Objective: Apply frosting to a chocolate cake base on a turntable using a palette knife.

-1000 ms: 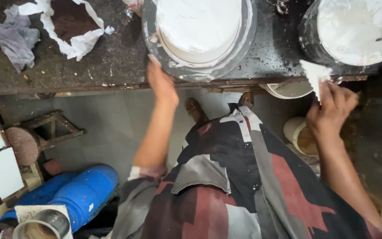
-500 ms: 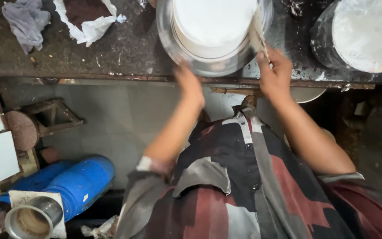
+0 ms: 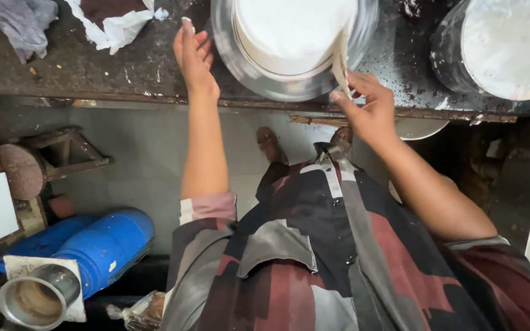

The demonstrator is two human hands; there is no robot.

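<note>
The right hand (image 3: 369, 110), which was low beside the bench a second ago, is now raised and closed on a thin scraper (image 3: 340, 61), pressed against the side of the white cake (image 3: 292, 30). The left hand (image 3: 194, 52) is open, fingers touching the rim of the metal turntable (image 3: 246, 70). So the smoothing of the side is judged to be under way. The cake is placed on the dark worktop (image 3: 93, 67), beyond both hands.

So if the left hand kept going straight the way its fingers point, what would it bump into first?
Probably nothing on the worktop itself: the left hand points up the picture, running alongside the metal turntable rim rather than at it. Ahead is dark bench as far as the picture shows, though depth is hard to judge.
</note>
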